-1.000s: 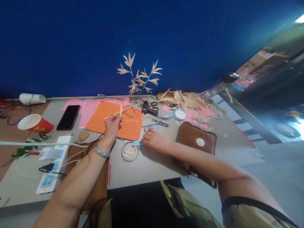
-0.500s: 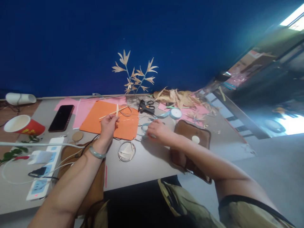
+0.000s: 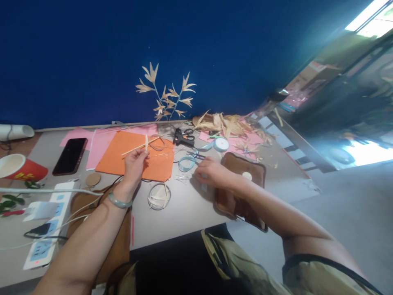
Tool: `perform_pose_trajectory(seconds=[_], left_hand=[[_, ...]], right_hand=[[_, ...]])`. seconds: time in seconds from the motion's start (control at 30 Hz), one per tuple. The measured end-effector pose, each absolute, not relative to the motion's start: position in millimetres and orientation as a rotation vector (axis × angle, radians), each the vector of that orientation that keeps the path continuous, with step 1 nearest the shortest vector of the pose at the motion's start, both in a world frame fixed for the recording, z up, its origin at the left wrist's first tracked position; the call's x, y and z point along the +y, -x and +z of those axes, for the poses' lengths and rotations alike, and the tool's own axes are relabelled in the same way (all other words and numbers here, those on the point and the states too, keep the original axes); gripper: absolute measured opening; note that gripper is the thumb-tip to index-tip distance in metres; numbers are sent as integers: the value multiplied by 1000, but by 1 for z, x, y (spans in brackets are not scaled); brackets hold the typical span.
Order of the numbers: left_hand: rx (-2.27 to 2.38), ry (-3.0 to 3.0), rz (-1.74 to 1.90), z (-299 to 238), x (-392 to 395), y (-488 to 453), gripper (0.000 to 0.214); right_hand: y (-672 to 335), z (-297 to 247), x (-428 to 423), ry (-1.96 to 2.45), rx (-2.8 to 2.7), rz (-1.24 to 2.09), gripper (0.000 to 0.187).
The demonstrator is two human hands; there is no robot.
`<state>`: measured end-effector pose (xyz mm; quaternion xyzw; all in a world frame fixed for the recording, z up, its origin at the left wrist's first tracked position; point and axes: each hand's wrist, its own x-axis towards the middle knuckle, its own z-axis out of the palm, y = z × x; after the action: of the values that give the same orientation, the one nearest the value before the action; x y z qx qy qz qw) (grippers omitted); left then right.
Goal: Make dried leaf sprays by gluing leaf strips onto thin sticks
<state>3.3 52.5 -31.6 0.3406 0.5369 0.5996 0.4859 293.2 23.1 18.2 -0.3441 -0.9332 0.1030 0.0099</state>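
Pale, slender husk petal (image 3: 146, 143) upright over a flat orange sheet (image 3: 112, 159).
Left hand (image 3: 134, 164) pinches it; right hand (image 3: 215, 174), fingers curled, is near a looped light-blue ribbon (image 3: 185, 168); whether it grips anything I cannot tell.

Grey worktop (image 3: 184, 221): power strip (image 3: 53, 225) toward near left corner, black phone (image 3: 70, 156) toward left edge. Blue ribbon (image 3: 181, 167) mid-worktop; glue gun (image 3: 183, 139) toward far edge.

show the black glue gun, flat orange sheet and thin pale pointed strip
Black glue gun (image 3: 184, 140), head view: body
Flat orange sheet (image 3: 114, 158), head view: bare left area
Thin pale pointed strip (image 3: 146, 139), head view: upper part
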Motion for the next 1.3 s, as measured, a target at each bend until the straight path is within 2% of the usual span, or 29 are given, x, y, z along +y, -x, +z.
perform_pose_trajectory(seconds=[0.73,1.0,1.17,1.3], left_hand=[[1336,-751,1483,-29,54,-2,17],[1303,-795,1496,-30,53,-1,15],[1307,-791,1500,-31,54,-2,15],[1300,-793,1502,-31,55,-2,15]], right_hand=[[-254,16,23,814,-3050,217,16],[-206,1,17,1045,-2911,471,11],[-190,3,10,835,-2954,579,14],[-178,3,2,867,-3022,604,15]])
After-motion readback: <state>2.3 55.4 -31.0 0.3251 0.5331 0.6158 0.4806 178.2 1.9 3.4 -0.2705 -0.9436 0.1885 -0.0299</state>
